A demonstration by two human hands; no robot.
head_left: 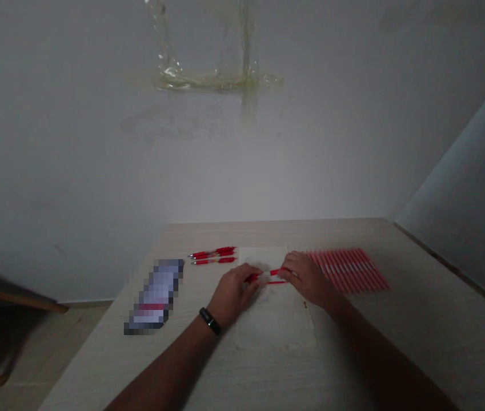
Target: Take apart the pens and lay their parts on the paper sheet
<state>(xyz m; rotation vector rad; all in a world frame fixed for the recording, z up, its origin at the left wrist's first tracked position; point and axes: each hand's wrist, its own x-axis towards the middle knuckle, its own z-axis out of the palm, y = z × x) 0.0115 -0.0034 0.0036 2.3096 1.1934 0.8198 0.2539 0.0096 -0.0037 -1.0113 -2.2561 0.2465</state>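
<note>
Over a pale sheet on the table, a red pen (273,273) with a clear middle section spans the gap between my two hands. The fingers of my left hand (234,292), which has a dark band on its wrist, are closed on the pen's left end. At the right end, my right hand (307,277) pinches the red part. Whether the pen is one piece or two parts held end to end, I cannot tell. Just below it lies a thin red stick (275,282), its right end near my right fingers. Several finished-looking red pens (214,257) lie left of the sheet.
Beyond my right hand, several thin red sticks (356,268) lie in a neat row. A blurred-out phone-like object (156,294) rests at the table's left. The pale sheet (274,328) has worn edges. A wall (311,171) stands behind the table (208,359).
</note>
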